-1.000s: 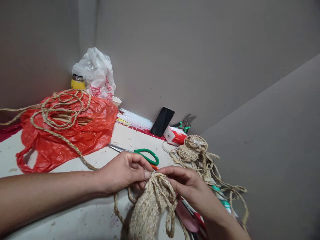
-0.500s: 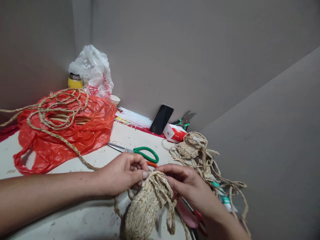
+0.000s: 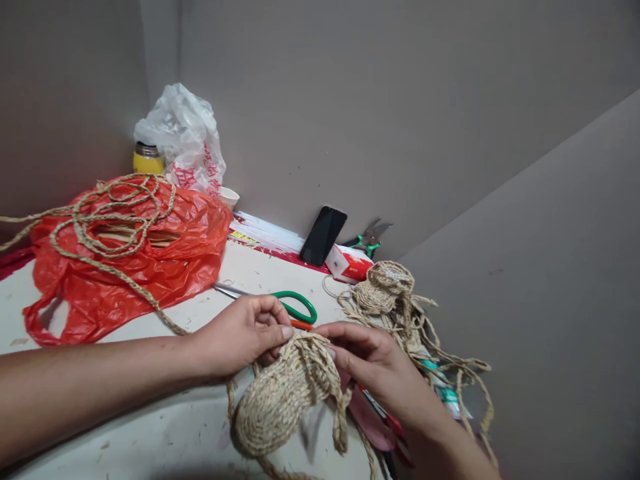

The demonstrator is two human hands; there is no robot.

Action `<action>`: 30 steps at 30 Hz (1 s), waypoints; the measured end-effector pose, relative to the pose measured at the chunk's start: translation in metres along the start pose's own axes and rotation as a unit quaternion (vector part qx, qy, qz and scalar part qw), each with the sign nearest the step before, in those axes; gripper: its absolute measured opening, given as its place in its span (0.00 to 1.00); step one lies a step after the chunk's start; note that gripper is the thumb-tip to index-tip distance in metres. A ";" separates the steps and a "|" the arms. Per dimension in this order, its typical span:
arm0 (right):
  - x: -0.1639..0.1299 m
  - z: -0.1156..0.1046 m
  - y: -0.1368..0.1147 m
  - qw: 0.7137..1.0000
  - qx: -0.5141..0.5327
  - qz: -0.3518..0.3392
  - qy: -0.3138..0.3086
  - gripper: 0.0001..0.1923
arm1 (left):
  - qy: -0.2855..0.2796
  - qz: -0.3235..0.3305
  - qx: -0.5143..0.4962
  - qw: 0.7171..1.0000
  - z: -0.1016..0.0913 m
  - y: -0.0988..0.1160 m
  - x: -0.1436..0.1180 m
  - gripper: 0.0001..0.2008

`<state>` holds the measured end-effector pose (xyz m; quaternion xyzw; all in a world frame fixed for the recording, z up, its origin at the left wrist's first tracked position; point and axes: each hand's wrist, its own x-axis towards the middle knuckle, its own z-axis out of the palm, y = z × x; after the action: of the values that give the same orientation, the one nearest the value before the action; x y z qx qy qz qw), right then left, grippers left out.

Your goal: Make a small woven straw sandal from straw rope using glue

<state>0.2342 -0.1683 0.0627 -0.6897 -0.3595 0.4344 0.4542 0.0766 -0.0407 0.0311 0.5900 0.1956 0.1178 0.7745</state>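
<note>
A woven straw slipper with a rounded, tightly braided sole is held up over the table between both hands. My left hand pinches its upper edge at the left, thumb against bent fingers. On the right side of that edge, my right hand grips the straw between thumb and fingers; part of the hold is hidden. A loose braided loop hangs from the slipper's right side. Behind the left hand lie scissors with green handles, and an orange handle shows just above the straw.
A red plastic bag with a coiled straw braid lies at left. Behind it stand a yellow jar and white bag. A phone, pruning shears and another woven straw piece line the wall side.
The slipper has tilted, its lower end swinging left and up, so more of the sole shows. Both hands keep their hold and have risen slightly in view.
</note>
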 end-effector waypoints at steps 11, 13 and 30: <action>-0.006 0.012 -0.003 0.996 0.001 -0.062 0.063 0.15 | 0.082 0.291 0.415 0.858 0.009 0.000 -0.022 0.13; -0.008 0.012 -0.001 0.997 -0.007 -0.059 0.055 0.17 | 0.084 0.277 0.448 0.846 0.009 -0.003 -0.022 0.14; -0.011 0.012 0.015 0.996 -0.007 -0.083 0.027 0.14 | 0.090 0.283 0.445 0.845 0.007 -0.002 -0.021 0.13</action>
<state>0.2208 -0.1790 0.0490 -0.6724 -0.4061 0.3734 0.4934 0.0609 -0.0558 0.0341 0.8881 0.1200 0.2847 0.3404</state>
